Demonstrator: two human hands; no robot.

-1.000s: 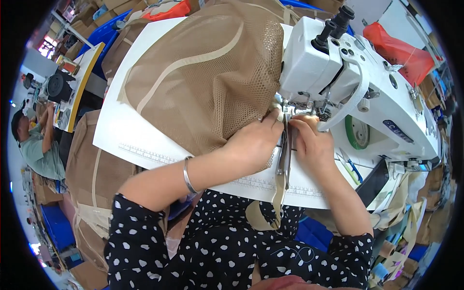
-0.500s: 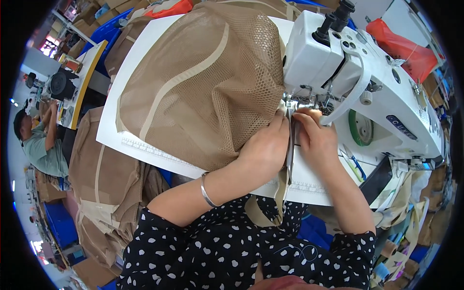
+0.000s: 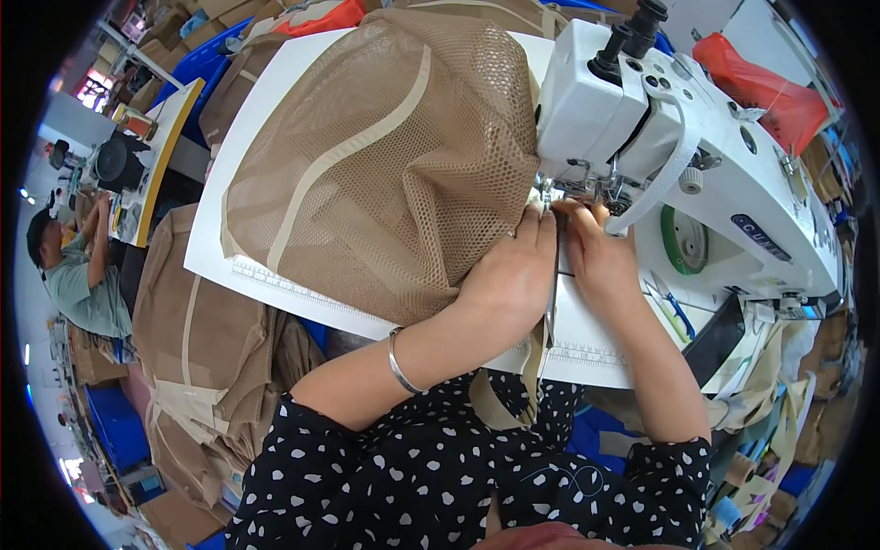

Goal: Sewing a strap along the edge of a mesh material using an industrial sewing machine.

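Note:
Brown mesh fabric [image 3: 367,183] with a beige tape sewn across it lies bunched on the white table, its right edge under the presser foot of a white sewing machine [image 3: 596,101]. My left hand [image 3: 509,270] rests on that edge, fingers stretched toward the needle. Close by on the right, my right hand [image 3: 600,252] has its fingers bent and pinched at the edge beside the presser foot; its fingertips are partly hidden. Between the hands a narrow folded edge runs toward me, and a beige strip [image 3: 495,403] hangs in a loop over my lap.
A ruler scale [image 3: 302,295] runs along the table's front edge. Small snips [image 3: 674,307] and a black flat object [image 3: 715,344] lie right of my right hand. More brown mesh pieces [image 3: 183,321] hang at the left. A co-worker [image 3: 78,275] sits at another table further left.
Both hands have shifted slightly, the left one a little to the right and its fingers closer to the presser foot. The fabric has barely moved.

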